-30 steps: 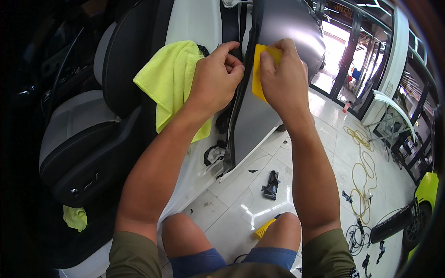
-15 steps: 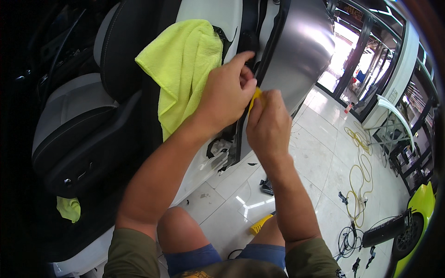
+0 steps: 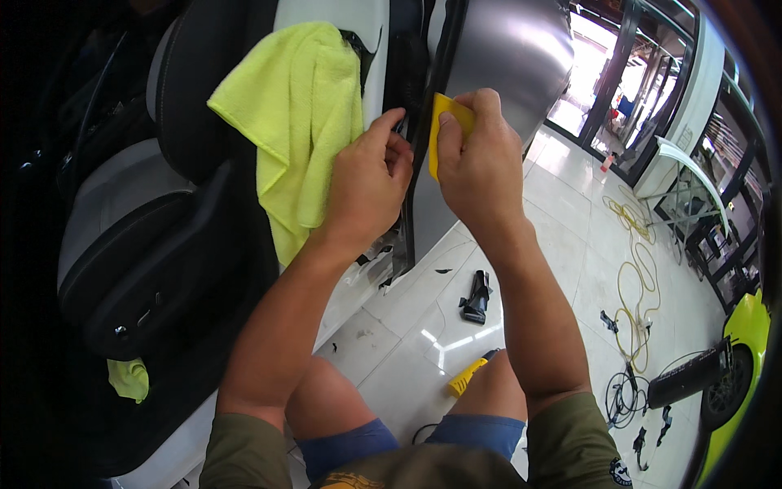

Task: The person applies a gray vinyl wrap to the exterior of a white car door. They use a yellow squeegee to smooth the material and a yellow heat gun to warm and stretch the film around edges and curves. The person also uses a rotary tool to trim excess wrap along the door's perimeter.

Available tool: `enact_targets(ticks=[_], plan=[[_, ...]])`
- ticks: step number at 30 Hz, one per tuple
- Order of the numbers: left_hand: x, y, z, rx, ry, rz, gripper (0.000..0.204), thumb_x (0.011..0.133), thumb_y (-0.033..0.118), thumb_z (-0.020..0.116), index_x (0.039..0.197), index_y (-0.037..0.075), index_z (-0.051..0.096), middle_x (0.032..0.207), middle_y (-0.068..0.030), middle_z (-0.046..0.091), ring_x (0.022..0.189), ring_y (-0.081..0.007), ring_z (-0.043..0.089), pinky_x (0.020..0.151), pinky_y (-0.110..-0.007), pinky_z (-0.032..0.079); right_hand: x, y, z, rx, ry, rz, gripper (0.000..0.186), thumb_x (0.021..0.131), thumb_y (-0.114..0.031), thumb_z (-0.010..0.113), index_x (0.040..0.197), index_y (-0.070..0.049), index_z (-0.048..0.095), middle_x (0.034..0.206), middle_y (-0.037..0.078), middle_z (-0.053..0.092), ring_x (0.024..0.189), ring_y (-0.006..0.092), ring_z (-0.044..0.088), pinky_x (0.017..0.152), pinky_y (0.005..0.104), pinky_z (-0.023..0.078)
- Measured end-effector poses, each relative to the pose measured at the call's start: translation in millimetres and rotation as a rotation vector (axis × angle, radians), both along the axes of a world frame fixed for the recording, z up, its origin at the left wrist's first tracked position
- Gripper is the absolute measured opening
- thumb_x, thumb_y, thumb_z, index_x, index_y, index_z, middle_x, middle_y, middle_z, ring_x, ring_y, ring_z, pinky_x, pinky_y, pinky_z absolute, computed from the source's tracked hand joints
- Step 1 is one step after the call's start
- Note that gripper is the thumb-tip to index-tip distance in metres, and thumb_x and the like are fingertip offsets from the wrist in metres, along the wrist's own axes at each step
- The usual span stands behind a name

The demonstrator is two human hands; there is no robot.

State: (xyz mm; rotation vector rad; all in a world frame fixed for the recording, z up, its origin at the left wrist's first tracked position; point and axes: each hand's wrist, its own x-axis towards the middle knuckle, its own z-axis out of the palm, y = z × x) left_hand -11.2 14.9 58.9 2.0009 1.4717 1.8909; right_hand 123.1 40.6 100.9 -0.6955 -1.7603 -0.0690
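Note:
A thin yellow squeegee card [image 3: 439, 112] is pinched between the thumb and fingers of my right hand [image 3: 485, 159]. It stands upright beside the dark edge of a glossy grey car door [image 3: 509, 49]. Just left of that edge, my left hand [image 3: 368, 183] has its index finger stretched forward and its other fingers loosely bent, with no object visible in it. Next to it, a lime-yellow microfibre cloth [image 3: 297, 122] hangs over the white door pillar [image 3: 376, 20].
A black-and-grey car seat [image 3: 122, 196] fills the left, with a small lime cloth [image 3: 129, 381] below it. On the tiled floor lie a black part [image 3: 475, 300], a yellow tool [image 3: 465, 378] and a yellow hose [image 3: 626, 285]. A lime car [image 3: 745, 326] stands at right.
My hands have moved apart: the right hand rose with the squeegee card, exposing more of it, while the left shifted left and slightly down. The view has shifted, showing more of the black floor part.

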Motion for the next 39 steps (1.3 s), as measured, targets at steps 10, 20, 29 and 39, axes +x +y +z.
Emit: enact_targets(ticks=[10, 20, 29, 39], plan=[[10, -10, -34, -0.065, 0.03, 0.114, 0.047, 0.087, -0.003, 0.065, 0.133, -0.003, 0.053, 0.09, -0.012, 0.065, 0.076, -0.0157, 0.065, 0.07, -0.029, 0.055, -8, -4, -89, -0.082, 0.047, 0.054, 0.012, 0.09, -0.006, 0.059, 0.094, -0.002, 0.048, 0.084, 0.019, 0.059, 0.07, 0.042, 0.06, 0.06, 0.0494, 0.049], [8, -1, -65, -0.057, -0.063, 0.143, 0.045, 0.088, -0.005, 0.064, 0.132, -0.007, 0.053, 0.087, -0.0054, 0.062, 0.075, -0.0086, 0.06, 0.067, -0.023, 0.052, 3, -2, -122, -0.218, 0.069, 0.168, 0.017, 0.09, -0.011, 0.063, 0.099, -0.002, 0.051, 0.088, 0.017, 0.063, 0.073, 0.0391, 0.063, 0.063, 0.0457, 0.05], [11, 0, -67, -0.071, -0.08, 0.121, 0.043, 0.089, -0.003, 0.062, 0.132, -0.006, 0.053, 0.089, -0.0048, 0.062, 0.077, -0.009, 0.058, 0.07, -0.023, 0.051, 18, 12, -114, -0.242, -0.054, 0.262, 0.017, 0.09, -0.011, 0.063, 0.098, -0.002, 0.052, 0.085, 0.019, 0.064, 0.077, 0.0392, 0.063, 0.067, 0.046, 0.05], [8, 4, -67, -0.065, -0.104, 0.11, 0.034, 0.09, 0.0, 0.06, 0.123, -0.006, 0.058, 0.086, -0.007, 0.063, 0.074, -0.013, 0.06, 0.069, -0.027, 0.051, 31, 9, -108, -0.345, 0.044, 0.343, 0.015, 0.09, -0.013, 0.062, 0.095, -0.002, 0.053, 0.086, 0.018, 0.064, 0.079, 0.0396, 0.062, 0.07, 0.0455, 0.049]])
